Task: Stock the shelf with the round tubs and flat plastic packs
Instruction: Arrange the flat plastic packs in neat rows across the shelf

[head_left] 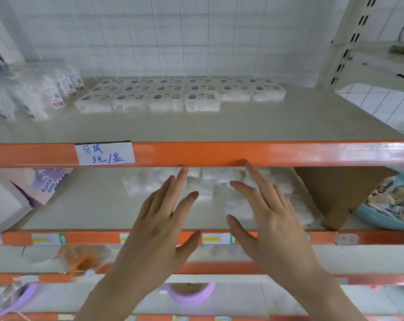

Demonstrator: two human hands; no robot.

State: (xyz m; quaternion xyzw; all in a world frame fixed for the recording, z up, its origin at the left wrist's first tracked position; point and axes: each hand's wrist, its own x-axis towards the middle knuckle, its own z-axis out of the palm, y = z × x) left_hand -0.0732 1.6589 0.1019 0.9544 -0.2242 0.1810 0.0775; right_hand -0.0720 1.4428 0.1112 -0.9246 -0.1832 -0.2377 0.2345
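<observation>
left hand and right hand at 6 o'clock, both empty, fingers straight and spread, tips by the orange rail. flat plastic packs rowed at 12 o'clock on upper shelf; cardboard box at 3 o'clock.

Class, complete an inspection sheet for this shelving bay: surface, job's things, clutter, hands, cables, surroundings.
Surface: beige top shelf behind an orange rail with a handwritten label.
Job's things: flat plastic packs in rows at the back; round tubs not clearly seen.
Clutter: clear bags at left; cardboard box on the lower shelf.
Hands: left hand and right hand open, holding nothing.
Cables: possibly one cable at upper right, blurred.
Surroundings: white tiled wall; slotted upright.
</observation>
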